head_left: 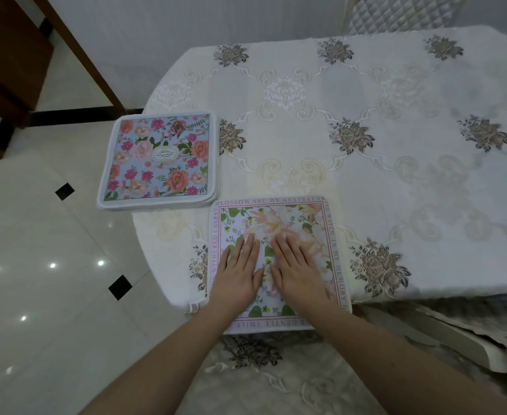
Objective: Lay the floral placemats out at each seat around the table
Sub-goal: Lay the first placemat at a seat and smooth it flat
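Note:
A pale floral placemat (303, 223) with a pink border and printed words lies flat at the table's near edge, its front edge hanging slightly over. My left hand (237, 272) and my right hand (298, 269) rest palm down on it, side by side, fingers stretched flat. A stack of several blue floral placemats (159, 160) with pink and orange roses sits at the table's left edge, partly overhanging it, just left of and beyond the pale mat.
The table (381, 121) wears a cream embroidered cloth with grey flower motifs. A quilted chair back (402, 13) stands at the far side. Another chair (443, 333) is tucked in at the near right. Glossy white floor tiles (42, 265) lie to the left.

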Demonstrator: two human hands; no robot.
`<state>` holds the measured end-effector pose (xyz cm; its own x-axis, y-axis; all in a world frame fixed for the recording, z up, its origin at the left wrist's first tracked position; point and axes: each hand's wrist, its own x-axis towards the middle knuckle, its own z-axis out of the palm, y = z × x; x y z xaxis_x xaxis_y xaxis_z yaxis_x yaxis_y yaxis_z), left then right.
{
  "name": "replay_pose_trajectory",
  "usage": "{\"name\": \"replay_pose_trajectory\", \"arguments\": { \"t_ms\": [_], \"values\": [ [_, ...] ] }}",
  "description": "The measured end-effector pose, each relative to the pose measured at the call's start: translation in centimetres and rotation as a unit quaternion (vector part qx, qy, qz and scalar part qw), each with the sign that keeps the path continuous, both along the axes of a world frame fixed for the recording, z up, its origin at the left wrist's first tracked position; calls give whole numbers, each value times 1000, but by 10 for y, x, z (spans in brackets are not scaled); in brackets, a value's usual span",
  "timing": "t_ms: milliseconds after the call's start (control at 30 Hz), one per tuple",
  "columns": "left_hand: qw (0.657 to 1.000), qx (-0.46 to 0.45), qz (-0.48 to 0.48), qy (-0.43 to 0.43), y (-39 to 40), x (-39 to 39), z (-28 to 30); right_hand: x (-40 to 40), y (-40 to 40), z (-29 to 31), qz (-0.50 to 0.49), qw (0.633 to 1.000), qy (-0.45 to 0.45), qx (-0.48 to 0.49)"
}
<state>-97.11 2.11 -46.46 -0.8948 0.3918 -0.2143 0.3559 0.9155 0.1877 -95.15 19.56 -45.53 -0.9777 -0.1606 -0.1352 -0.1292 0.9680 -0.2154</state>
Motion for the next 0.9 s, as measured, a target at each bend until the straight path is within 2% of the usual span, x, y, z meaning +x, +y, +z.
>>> {"name": "replay_pose_trajectory", "arguments": {
  "t_ms": [267,533,733,800,900],
  "values": [
    [999,-12,-21,-28,-39,-1,5,20,43,-5,-8,998,-57,16],
    [996,-58,62,-33,-58,7,14,31,87,7,-70,991,-104,35],
    [988,-102,91,-67,-67,7,27,27,91,34,-58,982,-159,83],
    [987,-95,92,-90,-70,7,34,22,88,43,-62,979,-178,83],
    [991,-65,93,-76,-70,15,49,15,79,56,-48,976,-198,83]
  ]
}}
